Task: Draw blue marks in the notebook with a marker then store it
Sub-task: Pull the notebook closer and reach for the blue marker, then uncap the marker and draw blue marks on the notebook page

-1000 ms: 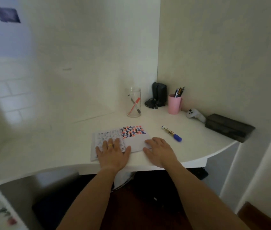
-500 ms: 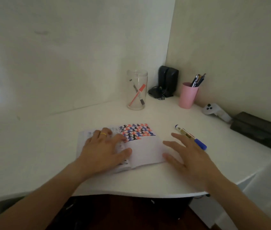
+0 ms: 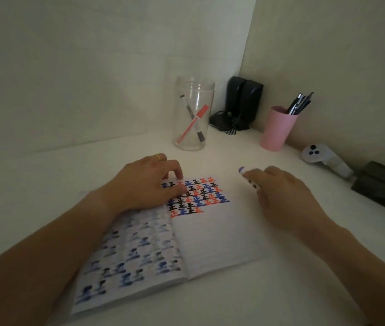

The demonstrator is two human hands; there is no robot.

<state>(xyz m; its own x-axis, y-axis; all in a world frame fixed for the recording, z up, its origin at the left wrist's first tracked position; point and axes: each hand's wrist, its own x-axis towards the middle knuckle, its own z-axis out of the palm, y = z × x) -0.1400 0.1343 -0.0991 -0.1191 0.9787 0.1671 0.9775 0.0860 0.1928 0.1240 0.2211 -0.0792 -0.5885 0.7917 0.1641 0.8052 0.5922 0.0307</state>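
An open notebook [image 3: 212, 236] lies on the white desk [image 3: 45, 184], its right page carrying rows of blue, red and black marks near the top. My left hand [image 3: 144, 184] presses flat on the upper left page, fingertips at the spine. My right hand [image 3: 281, 191] covers the blue marker [image 3: 248, 177] just right of the notebook, fingers curled around its body; only the white end with a blue ring pokes out to the upper left. A clear jar [image 3: 192, 114] behind the notebook holds a red and a black marker.
A pink cup [image 3: 275, 130] with pens stands at the back right, beside a black speaker [image 3: 243, 102] with its cable in the corner. A white controller [image 3: 321, 156] and a dark box [image 3: 384, 189] lie along the right wall.
The view has moved closer and lower over the desk. My right hand went from hovering open beside the notebook to closing on the blue marker. My left hand slid up the left page.
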